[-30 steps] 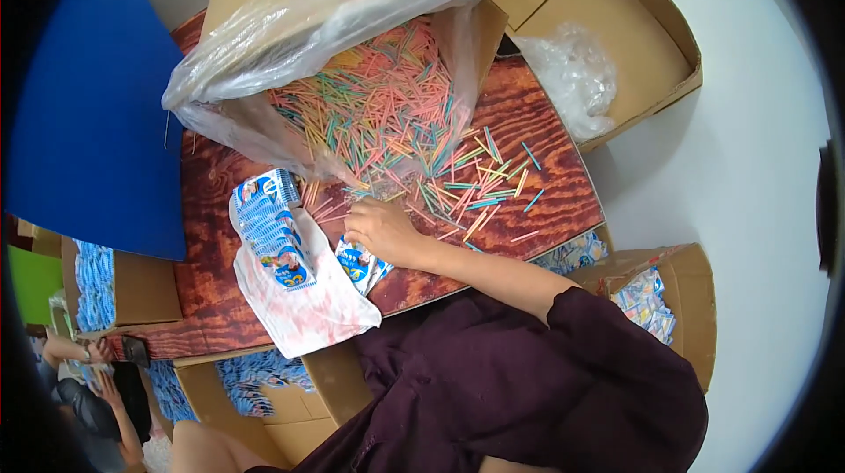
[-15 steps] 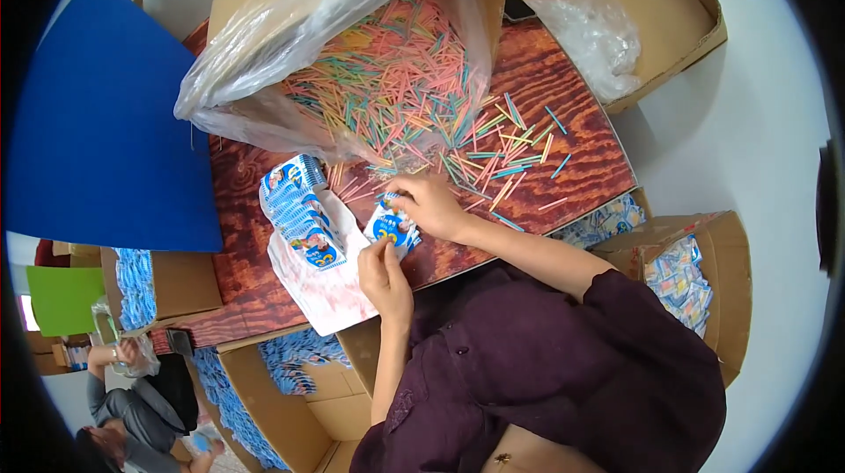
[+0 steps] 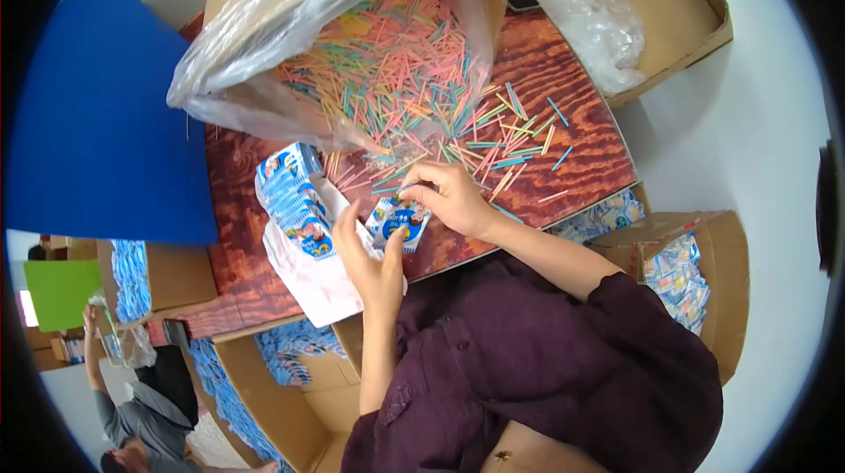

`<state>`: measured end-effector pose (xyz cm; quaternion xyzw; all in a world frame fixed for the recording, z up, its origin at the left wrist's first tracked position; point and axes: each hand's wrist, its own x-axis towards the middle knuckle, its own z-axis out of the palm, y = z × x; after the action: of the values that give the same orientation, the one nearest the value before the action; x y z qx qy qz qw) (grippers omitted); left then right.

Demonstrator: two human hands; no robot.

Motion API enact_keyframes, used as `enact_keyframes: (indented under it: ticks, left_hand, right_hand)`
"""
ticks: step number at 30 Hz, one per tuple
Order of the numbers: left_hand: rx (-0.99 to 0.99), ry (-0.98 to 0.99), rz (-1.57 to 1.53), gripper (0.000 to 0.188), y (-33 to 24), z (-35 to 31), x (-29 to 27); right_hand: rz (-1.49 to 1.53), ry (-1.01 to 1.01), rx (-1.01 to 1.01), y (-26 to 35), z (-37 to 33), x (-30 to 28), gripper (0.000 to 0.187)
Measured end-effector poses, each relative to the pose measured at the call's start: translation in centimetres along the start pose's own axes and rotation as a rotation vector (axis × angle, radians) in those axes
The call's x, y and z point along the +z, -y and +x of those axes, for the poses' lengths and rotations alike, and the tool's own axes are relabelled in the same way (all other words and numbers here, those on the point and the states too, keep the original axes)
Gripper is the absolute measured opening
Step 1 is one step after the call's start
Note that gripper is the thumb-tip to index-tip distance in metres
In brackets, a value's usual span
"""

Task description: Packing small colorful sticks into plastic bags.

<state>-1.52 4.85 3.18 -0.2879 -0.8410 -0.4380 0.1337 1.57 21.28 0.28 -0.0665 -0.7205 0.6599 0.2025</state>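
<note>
A small blue-and-white printed packet (image 3: 400, 225) lies near the table's front edge, between my two hands. My left hand (image 3: 374, 275) is open beside it, index finger and thumb spread apart, the thumb tip over the packet's lower edge. My right hand (image 3: 451, 198) is bent at the packet's upper edge with its fingertips pinched together; what is between them is hidden. To the left, a row of similar packets (image 3: 295, 200) leans on a white sheet (image 3: 326, 293). Beyond my hands lie loose thin pastel sticks (image 3: 510, 152), spilling from a large heap of sticks (image 3: 387, 68).
Clear plastic lining (image 3: 255, 51) surrounds the heap in a cardboard box. A blue panel (image 3: 114, 112) stands at left. Cardboard boxes of packets (image 3: 678, 284) flank the red wood-patterned table (image 3: 572, 77). An open box (image 3: 299, 403) sits below. Another person (image 3: 154, 411) is at lower left.
My left hand's fingers have come off the packet and spread apart. My right hand has shifted slightly right and up. The other person's arm has risen.
</note>
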Motion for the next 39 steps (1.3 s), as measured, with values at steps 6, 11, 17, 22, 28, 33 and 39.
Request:
enact_keyframes:
  ticks: [6,11,17,22,28,33,39]
  left_hand:
    - [-0.209,0.129,-0.338,0.013,1.7,-0.4,0.4]
    - [-0.038,0.095,-0.127,0.009,3.6,-1.8,1.2]
    - [-0.159,-0.028,0.034,0.009,5.8,-3.0,1.8]
    - [0.016,-0.209,0.047,0.007,5.0,-2.1,1.3]
    - [0.095,0.225,0.122,0.006,6.0,-2.9,1.5]
    - [0.070,0.217,0.089,0.006,5.3,-2.4,2.2]
    - [0.024,0.217,0.064,0.005,5.5,-2.5,2.0]
  right_hand:
    - [-0.008,0.170,0.114,1.6,-0.3,0.2,0.008]
    - [0.358,0.419,0.276,-1.0,-0.5,0.4,0.016]
    - [-0.104,0.339,0.248,-2.8,-1.0,0.9,0.026]
    - [-0.614,0.162,-0.025,-2.6,-1.4,1.6,0.039]
    - [-0.687,0.058,-0.209,-1.4,1.6,-0.2,0.024]
    - [-0.754,-0.130,-0.187,-2.3,13.8,-8.3,0.020]
    - [-1.162,-0.378,-0.456,-4.7,26.2,-12.0,0.029]
